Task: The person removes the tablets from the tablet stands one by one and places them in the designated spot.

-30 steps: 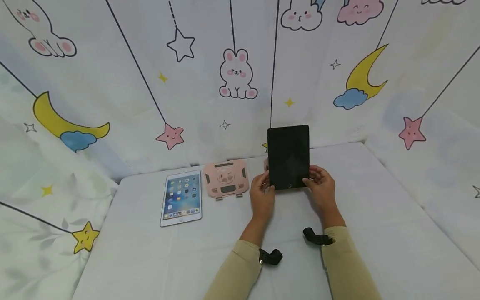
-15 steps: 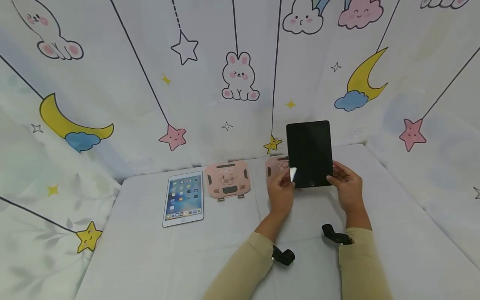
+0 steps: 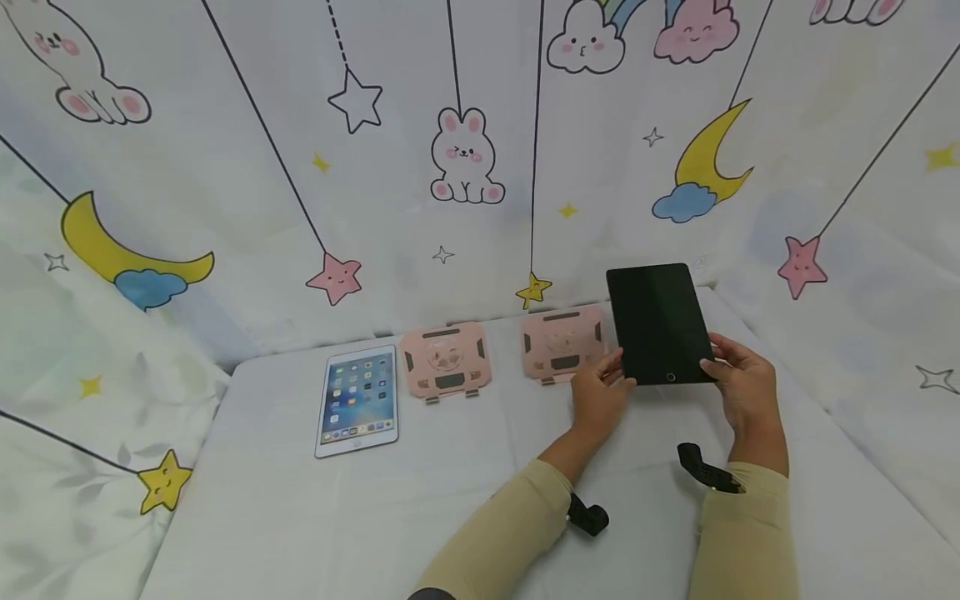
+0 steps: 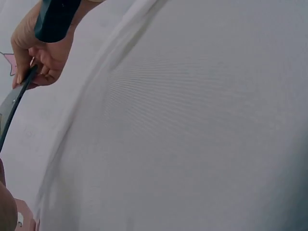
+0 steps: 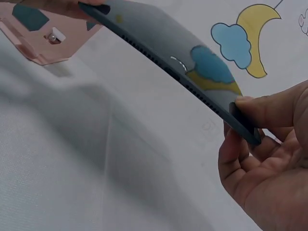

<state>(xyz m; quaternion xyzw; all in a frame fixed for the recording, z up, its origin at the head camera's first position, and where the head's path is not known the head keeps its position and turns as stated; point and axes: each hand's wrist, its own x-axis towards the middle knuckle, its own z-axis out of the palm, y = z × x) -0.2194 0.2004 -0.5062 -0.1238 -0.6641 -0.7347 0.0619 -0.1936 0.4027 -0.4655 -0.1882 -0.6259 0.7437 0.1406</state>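
Observation:
A black tablet (image 3: 658, 321) with a dark screen is held up, tilted, over the right back part of the table. My left hand (image 3: 600, 400) pinches its lower left corner between thumb and fingers. At the lower right corner, my right hand (image 3: 746, 387) grips it, thumb on the screen side and fingers curled behind. The right wrist view shows the tablet's bottom edge (image 5: 163, 65) with its speaker holes, well off the cloth. A pink tablet case (image 3: 562, 343) lies just left of the tablet, close to my left fingers.
A second pink case (image 3: 446, 360) lies further left along the table's back edge. Beside it is a white tablet (image 3: 357, 402) with a lit home screen. A printed curtain (image 3: 405, 208) rises directly behind the white-covered table (image 3: 360, 525).
Both hands have carried the black tablet to the right, and it has lowered a little over the last half second. The pink case behind it has come into full view.

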